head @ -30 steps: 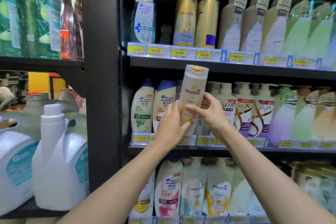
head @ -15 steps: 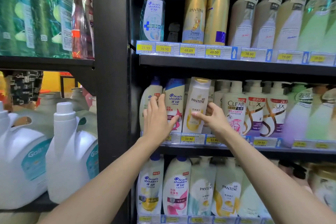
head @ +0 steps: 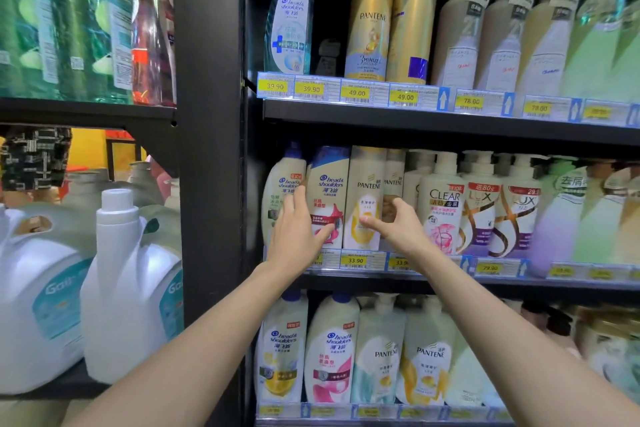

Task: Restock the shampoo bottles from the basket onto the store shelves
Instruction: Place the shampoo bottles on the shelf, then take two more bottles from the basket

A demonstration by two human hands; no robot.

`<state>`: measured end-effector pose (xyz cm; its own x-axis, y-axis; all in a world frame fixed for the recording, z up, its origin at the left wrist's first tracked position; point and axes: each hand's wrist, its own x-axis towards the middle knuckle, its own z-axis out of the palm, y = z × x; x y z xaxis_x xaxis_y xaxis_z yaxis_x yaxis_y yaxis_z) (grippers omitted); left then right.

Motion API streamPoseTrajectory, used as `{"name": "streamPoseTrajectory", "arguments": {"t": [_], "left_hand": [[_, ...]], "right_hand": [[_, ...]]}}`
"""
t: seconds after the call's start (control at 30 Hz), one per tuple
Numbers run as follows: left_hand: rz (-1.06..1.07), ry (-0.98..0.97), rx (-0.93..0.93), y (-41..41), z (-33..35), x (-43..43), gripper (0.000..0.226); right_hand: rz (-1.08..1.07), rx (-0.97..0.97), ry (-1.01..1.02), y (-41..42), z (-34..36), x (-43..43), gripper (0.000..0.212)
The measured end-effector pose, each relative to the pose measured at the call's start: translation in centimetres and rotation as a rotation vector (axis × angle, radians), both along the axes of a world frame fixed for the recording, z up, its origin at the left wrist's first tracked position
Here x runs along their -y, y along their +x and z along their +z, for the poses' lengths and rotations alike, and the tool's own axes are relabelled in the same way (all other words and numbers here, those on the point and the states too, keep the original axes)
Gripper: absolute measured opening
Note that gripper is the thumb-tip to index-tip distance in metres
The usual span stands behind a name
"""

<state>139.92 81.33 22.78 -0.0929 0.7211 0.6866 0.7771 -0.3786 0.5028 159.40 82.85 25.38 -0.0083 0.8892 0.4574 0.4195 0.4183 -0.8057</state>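
The cream Pantene shampoo bottle (head: pixel 366 184) stands upright on the middle shelf (head: pixel 450 282), between a Head & Shoulders bottle (head: pixel 329 177) and a second Pantene bottle (head: pixel 393 177). My right hand (head: pixel 394 229) pinches its lower right edge, thumb on the label and fingers curled round the side. My left hand (head: pixel 294 229) lies flat with straight fingers against the two Head & Shoulders bottles to the left. The basket is out of view.
Clear and Lux pump bottles (head: pixel 481 204) fill the middle shelf to the right. Gold Pantene bottles (head: pixel 369 21) stand on the top shelf and more shampoo (head: pixel 332 350) on the bottom one. A black upright (head: pixel 211 149) separates white detergent jugs (head: pixel 128 288) at left.
The Pantene bottle went from held up in front of the shelf with both hands to standing in the row. My left hand let go and moved onto the Head & Shoulders bottles.
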Motion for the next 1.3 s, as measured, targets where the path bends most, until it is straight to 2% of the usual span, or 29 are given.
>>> {"name": "streamPoseTrajectory", "arguments": {"t": [0.1, 0.2, 0.3, 0.37, 0.47, 0.63, 0.7, 0.83, 1.13, 1.3], "left_hand": [[0.028, 0.142, -0.036, 0.5, -0.5, 1.8, 0.084], [-0.049, 0.359, -0.133, 2.8, -2.1, 5.0, 0.067], [-0.235, 0.295, -0.34, 7.5, -6.3, 7.7, 0.059], [-0.363, 0.124, -0.506, 11.6, -10.2, 9.0, 0.062], [-0.485, -0.21, -0.74, 17.1, -17.0, 11.1, 0.069], [-0.568, -0.566, -1.0, 22.0, -27.8, 13.7, 0.08], [-0.569, -0.694, -1.051, 22.7, -30.9, 14.3, 0.088], [-0.553, -0.807, -1.056, 22.9, -34.5, 14.9, 0.095], [-0.55, -0.958, -1.064, 23.6, -40.3, 17.0, 0.109], [-0.471, -1.087, -1.093, 22.7, -43.9, 17.3, 0.115]], "right_hand": [[-0.052, -0.014, 0.052, 0.7, -1.5, 1.7, 0.079], [-0.123, -0.068, 0.212, 3.2, -4.1, 5.2, 0.066], [-0.241, 0.056, 0.366, 7.2, -8.9, 9.6, 0.054], [-0.304, 0.188, 0.356, 10.7, -12.9, 13.0, 0.052], [-0.381, 0.463, 0.085, 16.6, -19.9, 17.8, 0.057], [-0.362, 1.082, -0.661, 24.9, -30.5, 24.3, 0.106], [-0.349, 1.182, -0.833, 26.6, -33.3, 26.1, 0.116], [-0.382, 1.108, -0.972, 28.4, -36.6, 27.6, 0.118], [-0.423, 0.816, -1.201, 30.1, -43.1, 26.0, 0.097], [-0.339, 0.728, -1.357, 30.9, -46.8, 23.4, 0.095]]}}
